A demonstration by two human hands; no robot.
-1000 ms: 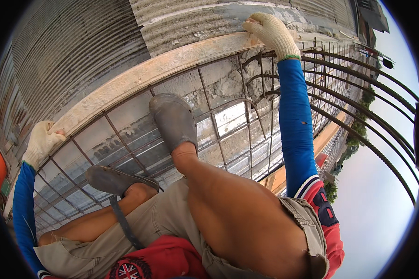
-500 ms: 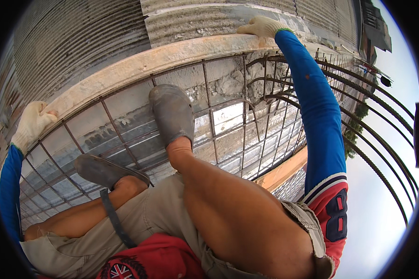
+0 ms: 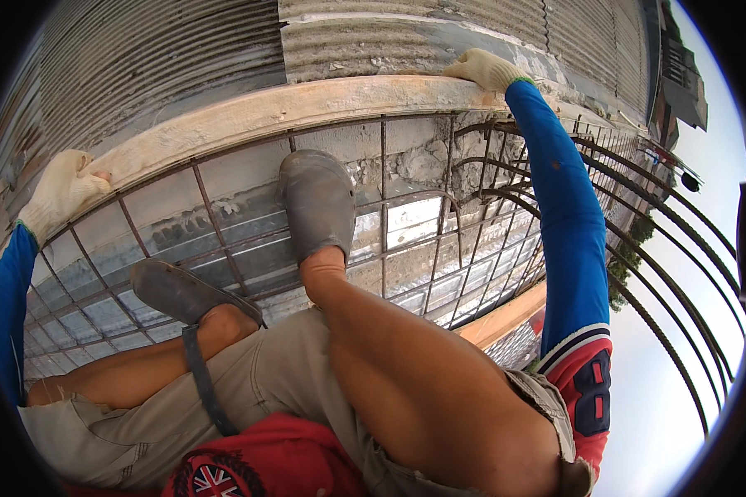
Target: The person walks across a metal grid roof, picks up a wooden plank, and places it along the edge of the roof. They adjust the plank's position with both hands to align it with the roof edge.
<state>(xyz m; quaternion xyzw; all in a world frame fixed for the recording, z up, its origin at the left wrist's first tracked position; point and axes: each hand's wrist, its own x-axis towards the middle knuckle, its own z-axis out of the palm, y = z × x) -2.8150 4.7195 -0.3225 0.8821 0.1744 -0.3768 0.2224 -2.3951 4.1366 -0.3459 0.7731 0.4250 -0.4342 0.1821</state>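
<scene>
A long, weathered wooden board stretches across the far side of a rebar grid, bowed by the lens. My left hand, in a cream knit glove, grips its left end, with a bare fingertip showing near the wood. Toward the right end, my right hand wears a matching glove and is closed over the board's top edge. The undersides of both grips are hidden. Just below the board runs the rebar grid, with my feet in grey clogs against it.
Thick bent rebar rods jut out to the right beneath my right arm. Corrugated metal sheets lie beyond the board, alongside rough broken concrete. A second plank sits behind the grid near my right thigh.
In the picture, the board's right part sits lower and its left end a little higher, both hands moving with it. The surroundings have shifted slightly too. Both hands keep their hold.
</scene>
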